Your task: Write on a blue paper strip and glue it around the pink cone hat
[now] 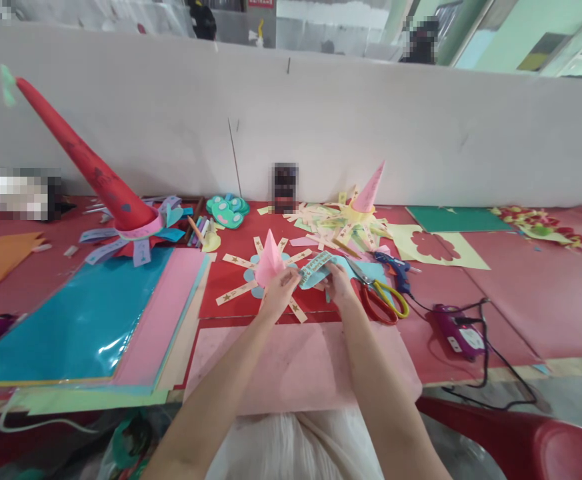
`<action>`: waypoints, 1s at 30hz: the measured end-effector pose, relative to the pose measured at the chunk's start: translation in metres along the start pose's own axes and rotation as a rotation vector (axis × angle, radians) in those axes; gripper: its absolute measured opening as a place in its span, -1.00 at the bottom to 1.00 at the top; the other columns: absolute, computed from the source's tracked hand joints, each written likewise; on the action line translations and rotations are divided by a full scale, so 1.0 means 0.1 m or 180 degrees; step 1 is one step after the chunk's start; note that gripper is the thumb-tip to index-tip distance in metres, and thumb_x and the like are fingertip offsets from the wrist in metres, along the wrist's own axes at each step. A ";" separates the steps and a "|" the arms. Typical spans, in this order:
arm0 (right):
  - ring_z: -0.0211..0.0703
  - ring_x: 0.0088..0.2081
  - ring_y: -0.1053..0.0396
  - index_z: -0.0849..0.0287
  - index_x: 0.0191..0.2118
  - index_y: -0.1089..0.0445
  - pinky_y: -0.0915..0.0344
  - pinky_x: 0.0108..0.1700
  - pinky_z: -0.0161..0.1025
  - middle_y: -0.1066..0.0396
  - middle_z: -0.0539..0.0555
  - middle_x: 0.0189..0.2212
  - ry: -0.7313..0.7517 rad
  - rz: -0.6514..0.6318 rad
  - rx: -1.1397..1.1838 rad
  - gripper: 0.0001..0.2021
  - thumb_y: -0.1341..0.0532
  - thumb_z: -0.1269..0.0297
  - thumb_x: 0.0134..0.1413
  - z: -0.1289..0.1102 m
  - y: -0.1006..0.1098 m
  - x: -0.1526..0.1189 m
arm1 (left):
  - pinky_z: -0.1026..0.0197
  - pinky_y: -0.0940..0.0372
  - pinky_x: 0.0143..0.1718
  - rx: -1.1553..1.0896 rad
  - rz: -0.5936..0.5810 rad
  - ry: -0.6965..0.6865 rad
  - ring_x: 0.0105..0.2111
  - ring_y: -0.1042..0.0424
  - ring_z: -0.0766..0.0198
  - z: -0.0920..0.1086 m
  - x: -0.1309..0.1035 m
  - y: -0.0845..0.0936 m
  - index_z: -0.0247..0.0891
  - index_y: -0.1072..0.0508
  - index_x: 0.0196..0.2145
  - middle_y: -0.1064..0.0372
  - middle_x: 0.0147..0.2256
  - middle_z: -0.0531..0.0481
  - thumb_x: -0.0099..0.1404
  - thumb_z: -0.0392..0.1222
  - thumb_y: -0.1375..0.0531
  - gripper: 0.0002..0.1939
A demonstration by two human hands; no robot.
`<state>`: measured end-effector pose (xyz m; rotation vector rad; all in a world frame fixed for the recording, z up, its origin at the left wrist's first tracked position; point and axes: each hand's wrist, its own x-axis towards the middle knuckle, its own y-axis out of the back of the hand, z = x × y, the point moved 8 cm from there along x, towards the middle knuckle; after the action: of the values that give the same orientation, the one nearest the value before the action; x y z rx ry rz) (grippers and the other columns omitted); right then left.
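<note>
Between my two hands is a light blue paper strip (315,269) with gold patterned markings along it. My left hand (281,288) pinches its left end, close beside a pink paper cone (269,257). The cone stands upright on blue paper petals, with cream strips bearing gold stars (237,292) spread out around it. My right hand (339,283) is closed on the strip's right end, its fingertips partly hidden. Light blue paper (375,270) lies just right of that hand, under scissors (381,293) with one red and one yellow handle.
A tall red cone (91,167) and blue, pink and cream sheets (81,320) are at left. Behind stands another pink cone (371,190) among paper strips. To the right lie a blue glue gun (395,270), a purple box with a black cable (458,331) and a green sheet (455,219).
</note>
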<state>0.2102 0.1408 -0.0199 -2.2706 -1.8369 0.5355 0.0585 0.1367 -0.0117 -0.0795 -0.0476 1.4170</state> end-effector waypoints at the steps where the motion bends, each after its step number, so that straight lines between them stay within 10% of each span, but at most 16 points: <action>1: -0.43 -0.75 0.06 0.14 -0.60 -0.19 0.06 -0.73 -0.37 -0.16 -0.12 -0.76 -0.0010 -0.0045 -0.0010 -0.66 -0.29 0.02 -0.28 0.00 -0.01 -0.01 | 0.01 -0.33 -0.15 0.0023 -0.0048 0.0007 -0.14 -0.37 0.17 0.00 0.00 0.00 -0.29 -0.31 -0.03 -0.30 -0.05 -0.11 0.28 -0.09 -0.12 -0.66; 16: -0.21 -0.44 -0.39 0.15 -0.35 -0.35 -0.36 -0.36 -0.23 -0.42 -0.03 -0.46 0.0194 -0.0362 -0.0012 -0.66 -0.37 0.21 -0.37 -0.05 -0.18 -0.07 | 0.01 -0.33 -0.15 -0.0106 -0.0098 -0.0059 -0.14 -0.37 0.18 0.04 -0.01 0.04 -0.29 -0.33 -0.05 -0.31 -0.07 -0.10 0.29 -0.08 -0.11 -0.67; 30: -0.24 -0.34 -0.40 0.06 -0.19 -0.38 -0.36 -0.32 -0.29 -0.44 -0.03 -0.31 0.0435 -0.0294 -0.0095 -0.59 -0.35 0.22 -0.30 -0.16 -0.16 -0.10 | 0.06 -0.34 -0.18 -0.0581 -0.0209 0.0473 -0.19 -0.38 0.22 -0.05 -0.04 -0.09 -0.26 -0.34 -0.07 -0.33 -0.09 -0.10 0.31 -0.05 -0.07 -0.69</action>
<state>0.1995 0.1363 0.0022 -2.1689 -1.8830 0.3319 0.0667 0.1313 -0.0156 -0.3311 -0.0559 1.3352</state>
